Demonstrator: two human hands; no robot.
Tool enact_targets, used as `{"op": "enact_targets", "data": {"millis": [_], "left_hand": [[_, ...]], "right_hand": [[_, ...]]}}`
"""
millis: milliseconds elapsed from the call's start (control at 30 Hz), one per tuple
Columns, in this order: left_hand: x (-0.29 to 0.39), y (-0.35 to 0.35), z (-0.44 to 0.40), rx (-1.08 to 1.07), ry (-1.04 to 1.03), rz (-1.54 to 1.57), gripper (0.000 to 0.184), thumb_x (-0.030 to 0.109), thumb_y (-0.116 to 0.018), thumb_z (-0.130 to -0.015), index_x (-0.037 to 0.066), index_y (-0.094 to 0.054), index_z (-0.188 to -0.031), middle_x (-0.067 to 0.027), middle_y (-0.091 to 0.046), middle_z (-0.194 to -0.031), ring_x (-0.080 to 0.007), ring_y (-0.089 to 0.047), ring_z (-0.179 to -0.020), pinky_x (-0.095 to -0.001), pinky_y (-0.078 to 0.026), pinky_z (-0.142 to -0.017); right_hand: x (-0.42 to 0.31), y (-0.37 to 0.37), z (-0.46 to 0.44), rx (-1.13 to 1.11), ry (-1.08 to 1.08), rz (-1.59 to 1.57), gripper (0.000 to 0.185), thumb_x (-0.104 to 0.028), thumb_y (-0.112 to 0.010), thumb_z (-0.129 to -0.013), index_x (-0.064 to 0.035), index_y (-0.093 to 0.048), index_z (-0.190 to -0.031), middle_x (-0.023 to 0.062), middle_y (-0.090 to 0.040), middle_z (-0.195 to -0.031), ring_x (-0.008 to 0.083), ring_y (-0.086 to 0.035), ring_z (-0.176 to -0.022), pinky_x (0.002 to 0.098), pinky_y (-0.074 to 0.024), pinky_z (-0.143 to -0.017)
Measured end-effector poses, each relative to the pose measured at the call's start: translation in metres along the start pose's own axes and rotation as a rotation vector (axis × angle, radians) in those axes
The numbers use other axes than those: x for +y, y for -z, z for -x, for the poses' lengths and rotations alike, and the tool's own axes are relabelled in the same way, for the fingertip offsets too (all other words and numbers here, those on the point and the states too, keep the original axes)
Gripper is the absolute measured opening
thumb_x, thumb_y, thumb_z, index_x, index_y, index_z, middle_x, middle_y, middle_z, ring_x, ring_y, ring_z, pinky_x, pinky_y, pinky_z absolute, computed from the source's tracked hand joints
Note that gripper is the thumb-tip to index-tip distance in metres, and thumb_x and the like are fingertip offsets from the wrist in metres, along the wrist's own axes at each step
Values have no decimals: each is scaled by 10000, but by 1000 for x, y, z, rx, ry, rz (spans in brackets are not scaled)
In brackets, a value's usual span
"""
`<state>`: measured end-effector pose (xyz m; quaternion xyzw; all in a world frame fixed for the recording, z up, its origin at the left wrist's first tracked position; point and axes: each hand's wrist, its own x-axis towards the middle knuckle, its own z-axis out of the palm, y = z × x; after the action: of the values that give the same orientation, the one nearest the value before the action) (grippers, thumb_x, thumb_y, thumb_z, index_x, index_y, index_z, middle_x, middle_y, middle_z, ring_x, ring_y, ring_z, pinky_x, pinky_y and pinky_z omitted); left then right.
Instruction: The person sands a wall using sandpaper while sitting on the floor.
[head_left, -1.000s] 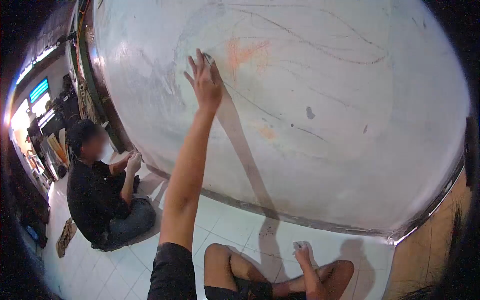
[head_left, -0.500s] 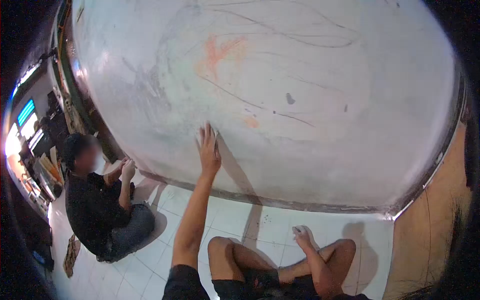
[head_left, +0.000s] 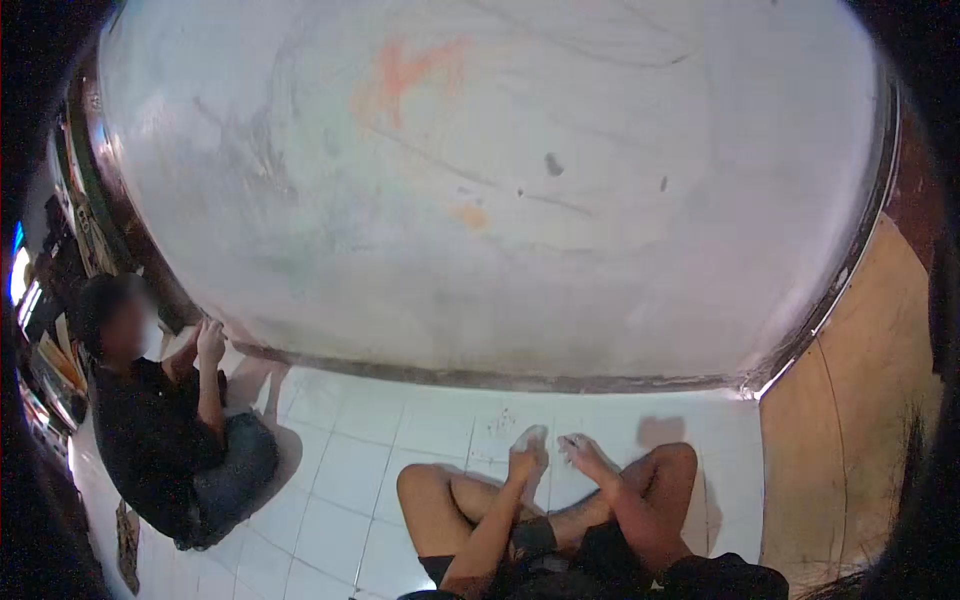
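Note:
My left hand (head_left: 529, 447) is low over the tiled floor, close to my right hand and a small gap apart from it. Its fingers look pale and are blurred, so their pose is unclear. My right hand (head_left: 584, 456) is closed, fingers drawn together, with a tiny dark spot at the tips; what it pinches, if anything, is too small to name. Both hands hang in front of my crossed legs (head_left: 440, 500). Beyond them rises a large whitish wall panel (head_left: 620, 290) with dark scrawled lines, grey spots and an orange smudge (head_left: 400, 75).
At the left another person (head_left: 150, 430) in a dark shirt sits on the floor, hands held together near the wall. Dark specks (head_left: 503, 420) lie on the white tiles (head_left: 350, 470). A brown board (head_left: 825, 420) borders the right side. A dark strip (head_left: 480, 380) edges the panel's bottom.
My left hand has come off the wall, where it lay with fingers outstretched, and dropped down beside my right hand. The right hand has shifted slightly left. The view has moved.

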<state>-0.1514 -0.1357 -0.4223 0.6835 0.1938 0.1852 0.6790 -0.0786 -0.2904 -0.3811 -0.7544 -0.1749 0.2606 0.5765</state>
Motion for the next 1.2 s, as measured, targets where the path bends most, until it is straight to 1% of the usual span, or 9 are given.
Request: {"op": "enact_targets", "data": {"millis": [33,100,233,333,467,567,767,1100,1200], "left_hand": [[-32,-1,-11,-22,69,111,422,355,-462,-974,-3,-631,-1120,-131,-682,-951,-224,-636,-954,-334,-491,-810],[-49,1,-20,-72,280,248,444,370,-480,-970,-18,-616,-1136,-128,-670,-973,-213,-629,-945,-331,-504,-791],[61,16,-5,-55,568,709,489,382,-512,-960,-45,-558,-1195,-137,-637,-1063,-217,-633,-911,-341,-537,-758],[46,19,-23,-111,519,817,490,369,-511,-962,-58,-541,-1202,-135,-627,-1093,-227,-639,-912,-338,-541,-773],[47,23,-26,-168,555,972,494,385,-512,-958,-51,-555,-1186,-135,-631,-1095,-234,-642,-924,-334,-530,-811],[92,33,-16,-149,478,1064,531,415,-520,-946,-56,-549,-1191,-132,-621,-1131,-221,-616,-995,-325,-503,-868],[129,48,-3,3,493,803,434,300,-547,-950,-55,-544,-1200,-127,-618,-1142,-217,-601,-1024,-308,-471,-915],[105,37,-14,-285,481,1378,386,198,-512,-939,-68,-518,-1218,-180,-594,-1194,-295,-554,-1127,-397,-426,-974],[101,42,-14,-302,561,1335,338,192,-536,-934,-48,-545,-1171,-164,-618,-1139,-260,-603,-1037,-358,-487,-874]], "right_hand": [[0,-2,1,-14,0,23,357,-374,-573,-918,-32,-617,-1007,44,-626,-811,108,-568,-646,261,-455,-537],[0,-1,-6,-44,-3,64,362,-371,-568,-921,-27,-613,-1025,43,-626,-823,111,-572,-653,264,-460,-542],[20,-8,-20,26,-1,-137,365,-316,-605,-903,-39,-613,-1140,69,-593,-992,139,-593,-807,296,-506,-617],[-4,-18,-20,86,41,-335,334,-180,-598,-905,-56,-576,-1215,102,-547,-1144,197,-579,-991,330,-518,-764],[-22,-46,-22,256,433,-78,446,-78,-628,-865,-33,-497,-1289,95,-555,-1134,203,-566,-1007,330,-493,-838],[-41,-67,-27,384,156,-386,386,-31,-670,-824,4,-573,-1196,74,-587,-1102,181,-566,-1021,311,-469,-887],[-89,-81,-15,473,345,-376,321,-88,-657,-855,7,-601,-1157,94,-638,-1080,164,-586,-1005,308,-445,-926],[-83,-67,-19,451,170,-446,298,-240,-578,-925,6,-618,-1088,83,-647,-1022,148,-596,-913,301,-477,-821],[-94,-57,-11,385,17,-522,282,-250,-596,-910,-13,-630,-1059,68,-649,-979,156,-606,-867,306,-494,-767]]}}
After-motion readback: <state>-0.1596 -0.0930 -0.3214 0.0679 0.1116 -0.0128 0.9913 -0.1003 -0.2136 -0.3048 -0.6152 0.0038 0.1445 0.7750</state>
